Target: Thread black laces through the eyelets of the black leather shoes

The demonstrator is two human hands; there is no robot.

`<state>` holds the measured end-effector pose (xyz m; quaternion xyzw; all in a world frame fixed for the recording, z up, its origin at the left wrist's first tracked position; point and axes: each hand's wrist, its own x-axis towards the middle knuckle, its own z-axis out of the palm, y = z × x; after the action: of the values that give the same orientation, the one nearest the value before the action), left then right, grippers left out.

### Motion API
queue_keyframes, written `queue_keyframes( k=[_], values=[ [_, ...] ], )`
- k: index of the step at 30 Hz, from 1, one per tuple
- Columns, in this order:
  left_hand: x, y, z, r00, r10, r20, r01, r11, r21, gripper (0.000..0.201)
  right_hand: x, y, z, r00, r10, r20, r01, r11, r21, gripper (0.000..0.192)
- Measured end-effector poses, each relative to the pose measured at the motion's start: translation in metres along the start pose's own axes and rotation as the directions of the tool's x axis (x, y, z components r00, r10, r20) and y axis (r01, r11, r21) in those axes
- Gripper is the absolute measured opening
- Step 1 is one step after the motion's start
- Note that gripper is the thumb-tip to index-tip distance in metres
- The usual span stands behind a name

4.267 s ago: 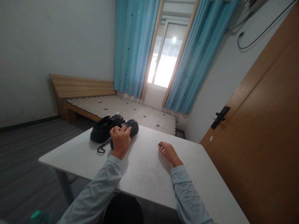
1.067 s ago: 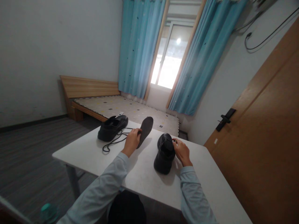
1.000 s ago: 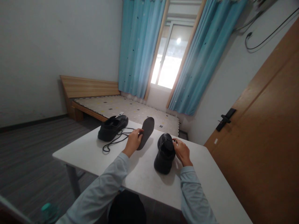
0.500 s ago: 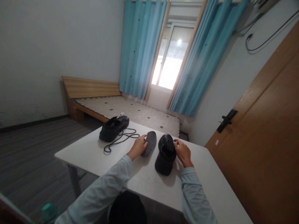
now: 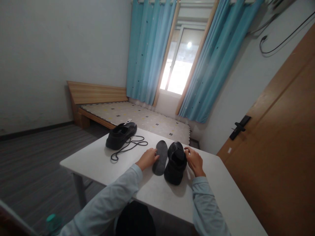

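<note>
A dark grey insole (image 5: 160, 159) lies beside the near shoe, toe end away from me. My left hand (image 5: 148, 158) pinches its left edge between thumb and fingers. The near black shoe (image 5: 175, 165) stands upright on the white table (image 5: 209, 196), heel towards me. My right hand (image 5: 195, 160) is closed on the right side of its opening; the fingertips are partly hidden by the shoe. A second black shoe (image 5: 121, 135), with a small white tag, rests at the table's far left. Next to it lies a loose black shoelace (image 5: 128, 147).
Past the table is a bed (image 5: 147, 117) with a patterned mattress and wooden headboard. A wooden door (image 5: 275, 141) with a black handle stands to the right. A green-capped bottle (image 5: 52, 221) is low at the left.
The insole has come down and right, from tilted to about flat next to the near shoe, with my left hand moving along. My right hand stays on the shoe.
</note>
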<state>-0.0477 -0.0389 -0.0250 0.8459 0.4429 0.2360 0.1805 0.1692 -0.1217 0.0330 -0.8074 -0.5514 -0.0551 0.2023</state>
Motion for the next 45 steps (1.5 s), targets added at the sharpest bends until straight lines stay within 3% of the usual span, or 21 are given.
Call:
queue_keyframes(
  k=[6, 12, 17, 22, 27, 30, 33, 37, 45],
  values=[
    [0.000, -0.003, 0.004, 0.997, 0.067, 0.023, -0.068, 0.997, 0.027, 0.024, 0.001, 0.002, 0.000, 1.000, 0.003, -0.015, -0.004, 1.000, -0.013, 0.037],
    [0.000, -0.005, 0.004, 0.998, 0.045, 0.052, -0.048, 0.997, 0.065, 0.031, 0.001, 0.002, 0.000, 0.999, 0.017, -0.032, -0.017, 1.000, -0.018, 0.038],
    [-0.002, -0.003, -0.001, 0.998, 0.055, -0.003, -0.054, 0.991, 0.123, 0.033, 0.002, 0.003, 0.001, 0.998, 0.035, -0.052, -0.036, 0.999, -0.015, 0.038],
    [-0.002, -0.010, -0.013, 0.980, -0.100, -0.173, 0.141, 0.959, 0.246, 0.030, 0.003, 0.003, 0.001, 0.996, 0.054, -0.065, -0.053, 0.999, 0.005, 0.039],
    [-0.003, -0.022, -0.022, 0.897, -0.274, -0.347, 0.389, 0.863, 0.322, 0.037, 0.003, 0.002, 0.001, 0.996, 0.047, -0.070, -0.046, 0.999, 0.023, 0.039],
    [-0.004, -0.027, -0.024, 0.846, -0.390, -0.365, 0.507, 0.800, 0.321, 0.041, 0.003, 0.003, 0.003, 0.996, 0.038, -0.075, -0.036, 0.999, 0.033, 0.037],
    [-0.004, -0.029, -0.026, 0.823, -0.472, -0.316, 0.559, 0.770, 0.307, 0.042, 0.004, 0.004, 0.005, 0.996, 0.023, -0.082, -0.019, 0.999, 0.048, 0.035],
    [-0.006, -0.027, -0.026, 0.844, -0.447, -0.296, 0.530, 0.780, 0.332, 0.041, 0.005, 0.006, 0.008, 0.996, 0.006, -0.086, -0.002, 0.999, 0.049, 0.037],
    [-0.006, -0.024, -0.020, 0.926, -0.251, -0.282, 0.350, 0.850, 0.393, 0.037, 0.004, 0.004, 0.007, 0.996, 0.010, -0.092, -0.005, 0.998, 0.055, 0.039]
  ],
)
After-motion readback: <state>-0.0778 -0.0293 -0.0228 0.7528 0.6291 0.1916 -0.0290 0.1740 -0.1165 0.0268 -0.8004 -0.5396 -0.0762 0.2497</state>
